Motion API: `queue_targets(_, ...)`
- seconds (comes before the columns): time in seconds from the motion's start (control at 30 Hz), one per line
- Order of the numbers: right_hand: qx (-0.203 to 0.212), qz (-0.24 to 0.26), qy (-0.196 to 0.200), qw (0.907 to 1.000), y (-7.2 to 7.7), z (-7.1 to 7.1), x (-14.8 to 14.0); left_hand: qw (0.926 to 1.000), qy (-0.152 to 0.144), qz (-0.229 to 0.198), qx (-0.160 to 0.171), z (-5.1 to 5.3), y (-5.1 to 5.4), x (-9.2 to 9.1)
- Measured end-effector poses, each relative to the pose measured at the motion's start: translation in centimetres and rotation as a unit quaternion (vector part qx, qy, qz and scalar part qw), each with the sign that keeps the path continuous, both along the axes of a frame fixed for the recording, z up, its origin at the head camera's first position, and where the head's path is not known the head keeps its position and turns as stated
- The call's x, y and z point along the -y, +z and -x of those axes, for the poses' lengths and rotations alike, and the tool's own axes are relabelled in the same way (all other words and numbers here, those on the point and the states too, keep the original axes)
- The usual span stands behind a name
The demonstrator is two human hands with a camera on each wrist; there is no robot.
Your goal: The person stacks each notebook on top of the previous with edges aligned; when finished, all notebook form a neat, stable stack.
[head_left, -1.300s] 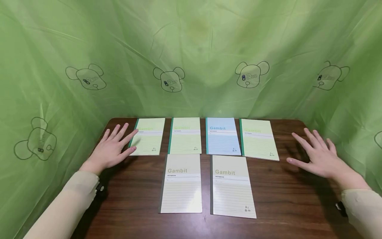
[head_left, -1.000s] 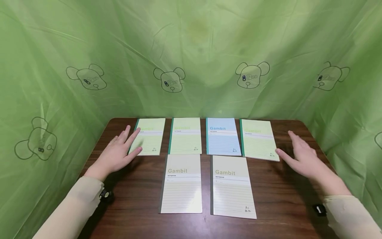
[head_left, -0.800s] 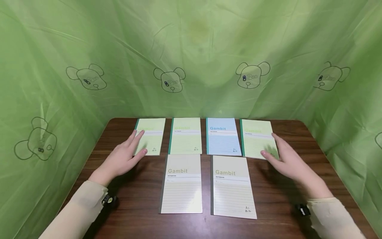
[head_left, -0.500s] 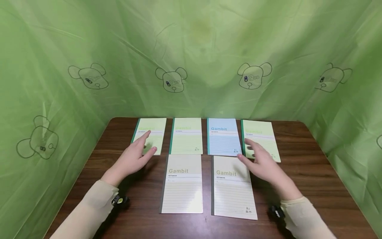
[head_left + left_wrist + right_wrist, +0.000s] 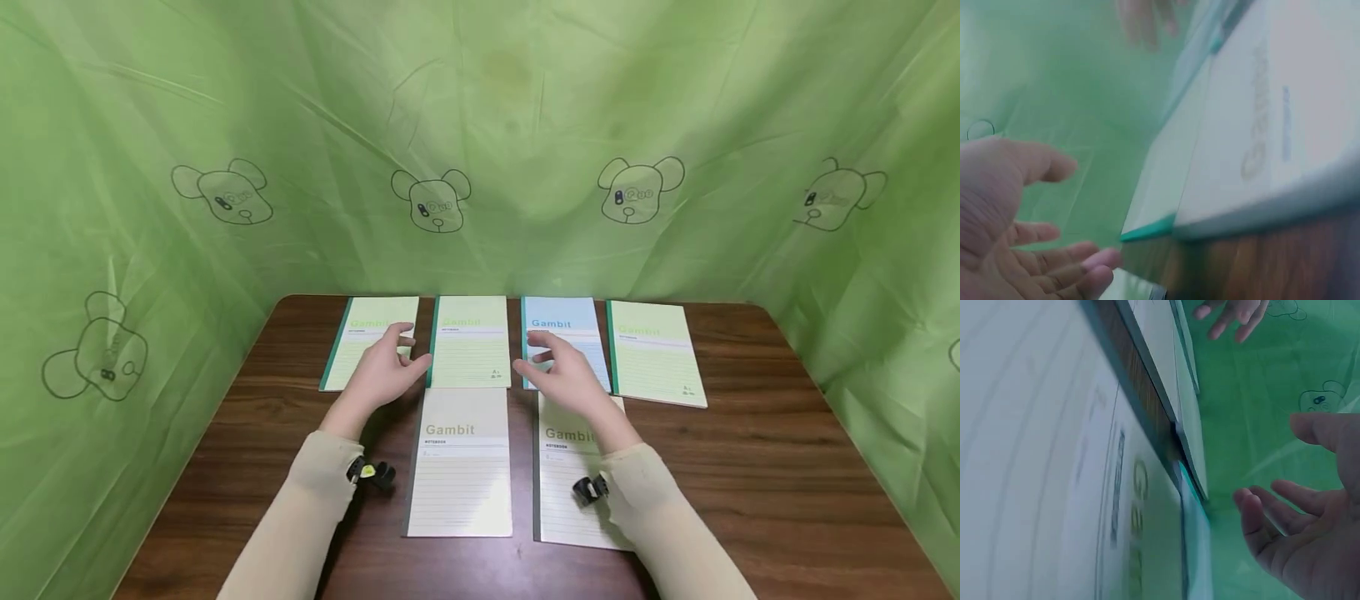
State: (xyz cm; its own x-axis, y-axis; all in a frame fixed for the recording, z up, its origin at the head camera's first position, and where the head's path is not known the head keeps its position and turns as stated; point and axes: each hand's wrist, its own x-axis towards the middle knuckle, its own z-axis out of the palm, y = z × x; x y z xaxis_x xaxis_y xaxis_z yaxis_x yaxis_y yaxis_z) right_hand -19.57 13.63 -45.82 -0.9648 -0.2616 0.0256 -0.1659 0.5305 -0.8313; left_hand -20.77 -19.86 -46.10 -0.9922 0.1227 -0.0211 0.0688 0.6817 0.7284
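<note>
Lying flat between the two hands, second from left in the far row, the pale green notebook [image 5: 471, 346] runs its long axis near to far, its near edge just beside the cream notebook [image 5: 461, 475]. Nearer seems the left hand [image 5: 381, 367], by its spine; the right hand [image 5: 564, 377] hangs over the blue notebook [image 5: 562, 315], both empty with thumbs well parted from loosely bent fingers, so any grip would likely come sideways.

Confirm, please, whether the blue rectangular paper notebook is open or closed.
Closed: the blue rectangular paper notebook lies flat, printed cover facing up.
</note>
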Motion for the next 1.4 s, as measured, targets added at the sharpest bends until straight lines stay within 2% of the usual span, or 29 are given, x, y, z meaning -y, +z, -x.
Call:
queue_targets(0.17,0.02,0.033,-0.033,0.9987,-1.7,1.8,1.9,0.9986,0.035,-0.021,0.034,0.9,-0.7,-1.2)
queue_targets(0.33,0.054,0.023,-0.054,0.9968,-3.2,2.9,2.8,0.9962,0.058,-0.028,0.058,1.1,-1.2,-2.3)
queue_targets(0.63,0.07,-0.003,-0.064,0.9955,-3.2,2.9,3.5,0.9958,0.056,-0.021,0.07,1.0,-1.4,-3.5)
queue_targets(0.83,0.069,-0.014,-0.067,0.9953,-3.3,2.5,4.3,0.9957,0.072,-0.019,0.056,0.9,-1.6,-4.3)
queue_targets(0.97,0.082,0.009,-0.07,0.9941,-3.0,2.4,4.6,0.9922,0.1,-0.047,0.058,0.9,-1.8,-4.8)
queue_targets(1.13,0.107,0.05,-0.073,0.9903,-2.9,2.6,4.5,0.9836,0.134,-0.104,0.062,1.0,-2.3,-5.3)
queue_targets(1.4,0.134,0.078,-0.072,0.9853,-3.0,2.7,3.8,0.9679,0.153,-0.199,0.016,1.4,-3.1,-5.2)
